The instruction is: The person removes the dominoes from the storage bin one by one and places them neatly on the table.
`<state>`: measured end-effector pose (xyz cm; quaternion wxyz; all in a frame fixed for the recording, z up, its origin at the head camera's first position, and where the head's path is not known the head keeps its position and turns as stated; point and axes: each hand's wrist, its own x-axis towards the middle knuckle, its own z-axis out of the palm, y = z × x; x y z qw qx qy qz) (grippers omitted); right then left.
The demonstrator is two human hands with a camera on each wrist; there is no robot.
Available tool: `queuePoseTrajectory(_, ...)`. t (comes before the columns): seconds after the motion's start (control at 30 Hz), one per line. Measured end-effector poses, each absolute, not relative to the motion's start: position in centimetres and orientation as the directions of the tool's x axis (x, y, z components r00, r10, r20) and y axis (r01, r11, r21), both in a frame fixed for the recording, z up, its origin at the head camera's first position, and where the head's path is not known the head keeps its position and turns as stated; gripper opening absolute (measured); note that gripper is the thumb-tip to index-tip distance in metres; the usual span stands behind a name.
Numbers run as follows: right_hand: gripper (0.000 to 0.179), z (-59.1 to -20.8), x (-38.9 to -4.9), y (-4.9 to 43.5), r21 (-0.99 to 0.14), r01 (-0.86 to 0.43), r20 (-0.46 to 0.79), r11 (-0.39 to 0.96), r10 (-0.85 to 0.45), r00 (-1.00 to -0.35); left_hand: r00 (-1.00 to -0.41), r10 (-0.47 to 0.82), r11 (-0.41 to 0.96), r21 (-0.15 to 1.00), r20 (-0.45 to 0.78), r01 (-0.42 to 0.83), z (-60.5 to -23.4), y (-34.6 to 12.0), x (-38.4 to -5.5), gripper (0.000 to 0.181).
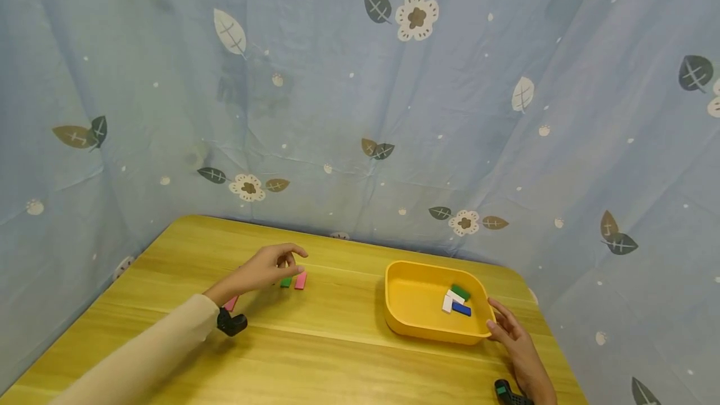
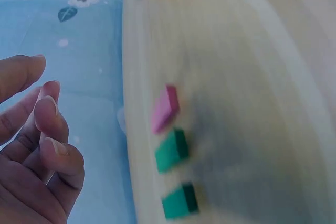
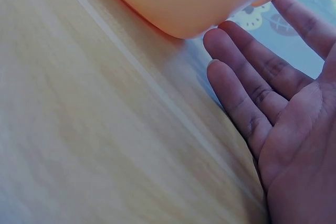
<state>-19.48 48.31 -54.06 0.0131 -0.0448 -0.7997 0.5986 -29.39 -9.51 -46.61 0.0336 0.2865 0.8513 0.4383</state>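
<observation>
My left hand point(image 1: 267, 269) hovers over the left side of the table with its fingers loosely bent and nothing in them. Below it lie a pink block point(image 1: 300, 280) and a green block point(image 1: 286, 282); the left wrist view adds a second green block point(image 2: 180, 201), blurred. Another pink block point(image 1: 231, 304) shows beside the left wrist, partly covered by it. On the right, my right hand point(image 1: 516, 342) holds the rim of a yellow plastic tub point(image 1: 430, 332) at its right end, thumb on the edge. In the right wrist view the other fingers point(image 3: 239, 95) extend beside the tub's outer wall.
Inside the tub lie a green block point(image 1: 460, 292), a blue block point(image 1: 462, 309) and two white blocks point(image 1: 447, 303). The wooden table point(image 1: 315, 355) ends at a blue patterned curtain point(image 1: 315, 99) behind and at both sides.
</observation>
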Motion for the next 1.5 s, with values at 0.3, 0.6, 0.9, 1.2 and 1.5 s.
queuePoseTrajectory(0.3,0.057,-54.0,-19.6,48.1,-0.962,0.062,-0.037,0.268,0.095,-0.995,-0.792,0.572,0.415,0.757,0.214,0.504,-46.0,-4.6,-30.6,0.028)
queuePoseTrajectory(0.6,0.057,-54.1,-19.4,48.0,-0.961,0.073,-0.045,0.267,0.109,-0.993,-0.741,0.633,0.348,0.772,0.224,0.531,-46.2,0.4,-31.7,0.030)
queuePoseTrajectory(0.9,0.057,-54.1,-19.4,48.0,-0.960,0.082,-0.052,0.269,0.116,-0.992,-0.695,0.684,0.294,0.787,0.223,0.542,-46.1,5.4,-32.1,0.031)
queuePoseTrajectory(1.2,0.059,-54.1,-19.6,48.0,-0.958,0.093,-0.062,0.270,0.121,-0.991,-0.684,0.699,0.237,0.835,0.208,0.497,-45.2,9.5,-32.1,0.028)
queuePoseTrajectory(1.5,0.057,-54.3,-19.5,48.1,-0.957,0.087,-0.052,0.277,0.129,-0.990,-0.670,0.715,0.191,0.866,0.201,0.463,-44.4,13.2,-32.0,0.037)
